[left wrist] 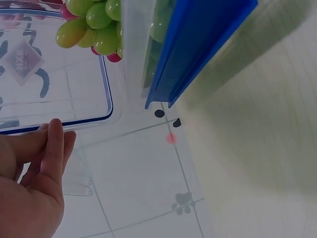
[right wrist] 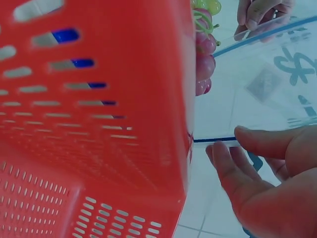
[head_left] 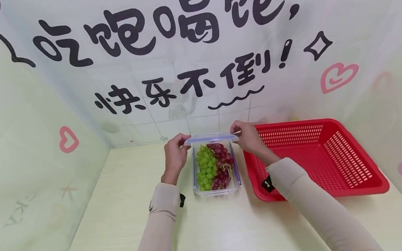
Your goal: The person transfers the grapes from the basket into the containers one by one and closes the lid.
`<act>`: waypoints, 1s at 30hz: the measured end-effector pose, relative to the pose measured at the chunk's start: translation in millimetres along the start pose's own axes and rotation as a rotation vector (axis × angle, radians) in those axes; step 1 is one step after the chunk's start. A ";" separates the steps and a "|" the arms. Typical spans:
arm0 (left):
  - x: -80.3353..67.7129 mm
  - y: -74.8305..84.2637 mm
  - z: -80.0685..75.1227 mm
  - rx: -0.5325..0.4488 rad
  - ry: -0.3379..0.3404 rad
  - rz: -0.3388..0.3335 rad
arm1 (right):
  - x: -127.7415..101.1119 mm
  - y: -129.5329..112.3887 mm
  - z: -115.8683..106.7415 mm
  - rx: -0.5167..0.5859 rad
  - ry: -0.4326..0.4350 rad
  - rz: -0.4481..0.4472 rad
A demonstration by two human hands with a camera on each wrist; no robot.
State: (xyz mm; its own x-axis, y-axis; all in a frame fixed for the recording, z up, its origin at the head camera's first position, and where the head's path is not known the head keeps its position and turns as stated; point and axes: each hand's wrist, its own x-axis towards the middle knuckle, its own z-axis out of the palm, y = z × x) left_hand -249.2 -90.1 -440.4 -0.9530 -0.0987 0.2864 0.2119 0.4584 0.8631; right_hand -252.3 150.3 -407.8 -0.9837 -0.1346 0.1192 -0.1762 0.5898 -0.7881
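Observation:
A clear lid [head_left: 212, 139] with a blue seal is held tilted up over the far end of a clear food container [head_left: 217, 192]. My left hand [head_left: 175, 154] pinches the lid's left edge between thumb and fingers; the left wrist view shows this grip on the lid [left wrist: 49, 94]. On the opposite edge, my right hand [right wrist: 277, 173] pinches the lid [right wrist: 262, 99] the same way. Inside the container, green grapes [head_left: 206, 169] lie on the left and red grapes [head_left: 223, 178] on the right. A blue side latch [left wrist: 198, 44] hangs out from the container's wall.
A red perforated basket [head_left: 363, 156] stands right of the container, close beside it, and my right forearm reaches over its near left corner. The pale tabletop [head_left: 132, 194] meets a lettered white wall sheet [head_left: 200, 117] behind the container.

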 end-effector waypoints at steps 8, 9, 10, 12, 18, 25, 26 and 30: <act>-4.5 -11.6 2.2 0.035 -0.050 0.019 | -1.7 4.1 -3.2 0.012 -0.166 0.001; -5.1 -12.0 1.9 0.036 -0.056 0.023 | -2.2 4.4 -4.0 0.023 -0.194 0.009; -5.7 -12.6 1.7 0.037 -0.061 0.027 | -2.6 4.5 -4.7 0.040 -0.216 0.021; -7.3 -13.7 0.9 0.035 -0.077 0.035 | -3.3 5.2 -5.8 0.071 -0.252 0.044; -14.3 -22.3 -0.9 0.027 -0.139 0.068 | -5.6 4.2 -7.2 0.034 -0.313 0.130; -20.8 -28.3 -0.2 0.046 -0.206 0.040 | -5.2 1.4 -1.7 -0.043 -0.333 0.204; -21.6 -28.5 0.1 0.060 -0.210 0.038 | -5.4 1.1 -0.7 -0.052 -0.333 0.207; -24.9 -30.2 1.1 0.087 -0.208 0.060 | -6.1 0.8 2.8 -0.079 -0.327 0.214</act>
State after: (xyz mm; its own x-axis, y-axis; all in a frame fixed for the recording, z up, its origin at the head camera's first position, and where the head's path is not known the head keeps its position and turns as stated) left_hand -232.1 -100.5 -474.1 -0.9653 0.1109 0.2366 0.2587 0.5333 0.8054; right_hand -246.4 149.4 -410.8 -0.9376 -0.2408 -0.2510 0.0168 0.6894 -0.7242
